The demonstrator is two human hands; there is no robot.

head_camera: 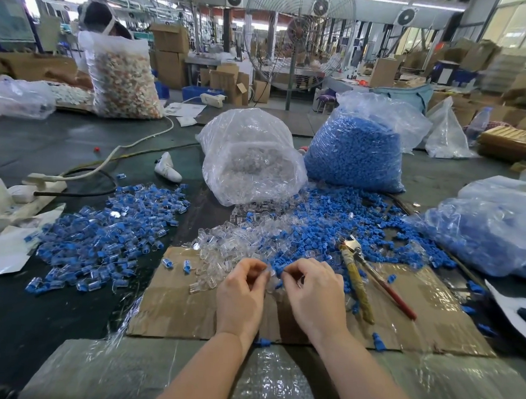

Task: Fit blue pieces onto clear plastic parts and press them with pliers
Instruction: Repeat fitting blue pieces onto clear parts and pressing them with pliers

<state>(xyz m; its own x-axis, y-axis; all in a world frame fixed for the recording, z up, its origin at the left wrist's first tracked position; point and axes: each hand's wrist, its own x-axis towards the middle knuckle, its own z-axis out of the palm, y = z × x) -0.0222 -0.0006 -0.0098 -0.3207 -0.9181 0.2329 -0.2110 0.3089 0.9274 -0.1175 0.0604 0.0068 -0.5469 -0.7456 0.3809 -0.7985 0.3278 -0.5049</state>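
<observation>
The left hand (pixel 242 292) pinches a clear part (pixel 271 273) with curled fingers, and the right hand (pixel 313 295) pinches a blue piece (pixel 278 270) just beside it, over the cardboard sheet (pixel 172 310). Behind the hands lie loose clear parts (pixel 223 246) and blue pieces (pixel 324 220). The pliers (pixel 361 276) rest to the right, untouched. Finished pieces (pixel 109 232) are heaped at the left. Behind stand a bag of clear parts (pixel 251 159) and a bag of blue pieces (pixel 357 152).
</observation>
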